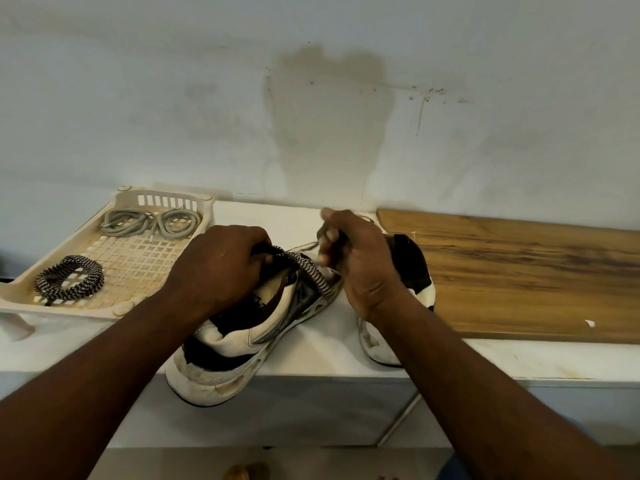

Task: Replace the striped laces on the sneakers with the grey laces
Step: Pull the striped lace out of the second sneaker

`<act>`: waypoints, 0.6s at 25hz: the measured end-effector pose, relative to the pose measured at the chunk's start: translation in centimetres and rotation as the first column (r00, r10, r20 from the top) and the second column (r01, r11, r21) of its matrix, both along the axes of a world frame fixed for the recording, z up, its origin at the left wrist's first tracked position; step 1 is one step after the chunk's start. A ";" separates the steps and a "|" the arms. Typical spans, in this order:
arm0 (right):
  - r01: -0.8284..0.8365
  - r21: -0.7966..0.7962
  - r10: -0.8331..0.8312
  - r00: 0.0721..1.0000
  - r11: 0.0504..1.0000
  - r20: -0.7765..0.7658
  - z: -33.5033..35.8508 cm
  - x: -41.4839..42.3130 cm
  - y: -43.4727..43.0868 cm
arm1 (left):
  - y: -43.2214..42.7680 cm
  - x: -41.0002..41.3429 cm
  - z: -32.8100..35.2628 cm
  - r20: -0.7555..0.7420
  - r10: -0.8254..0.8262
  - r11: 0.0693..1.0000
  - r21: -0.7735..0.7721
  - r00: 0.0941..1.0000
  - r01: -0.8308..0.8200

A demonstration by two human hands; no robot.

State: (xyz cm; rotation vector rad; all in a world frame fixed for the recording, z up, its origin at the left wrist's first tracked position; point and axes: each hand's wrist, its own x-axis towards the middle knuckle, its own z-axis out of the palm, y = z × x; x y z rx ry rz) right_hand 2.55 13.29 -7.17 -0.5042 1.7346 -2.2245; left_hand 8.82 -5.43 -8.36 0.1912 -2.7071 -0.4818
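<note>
While the striped lace (311, 271) is half out, pull it eyelet by eyelet, short tugs, shoe pinned so it can't slide. Left hand (221, 265) grips the sneaker (242, 341) over its upper, fingers curled. Right hand (353, 258) is curled and blurred; can't tell what it holds. Sneaker sits on the white counter (339, 337), heel at the near edge, toe pointing away and rightward, long axis diagonal. Grey laces (152, 221) wait in the tray (20, 292), beside a coiled striped lace (69, 277). Second sneaker (412, 265) is behind the right hand.

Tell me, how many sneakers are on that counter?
2. The near sneaker lies under the left hand; the far sneaker sits behind the right hand, partly hidden.
</note>
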 end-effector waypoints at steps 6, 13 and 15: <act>0.279 0.618 0.010 0.907 0.735 -0.422 -1.9 0.4 -2.3 | 0.0 0.2 -0.1 -0.040 -0.021 0.999 0.033 0.999 0.023; -0.117 0.057 0.127 0.966 0.991 -0.225 -0.3 0.7 -1.4 | -0.1 0.1 0.0 -0.009 -0.006 0.999 0.048 1.000 0.006; -0.220 -0.213 0.198 0.973 0.952 -0.117 1.1 0.7 -0.1 | 0.0 -0.1 0.0 0.016 0.018 0.998 0.057 1.000 -0.019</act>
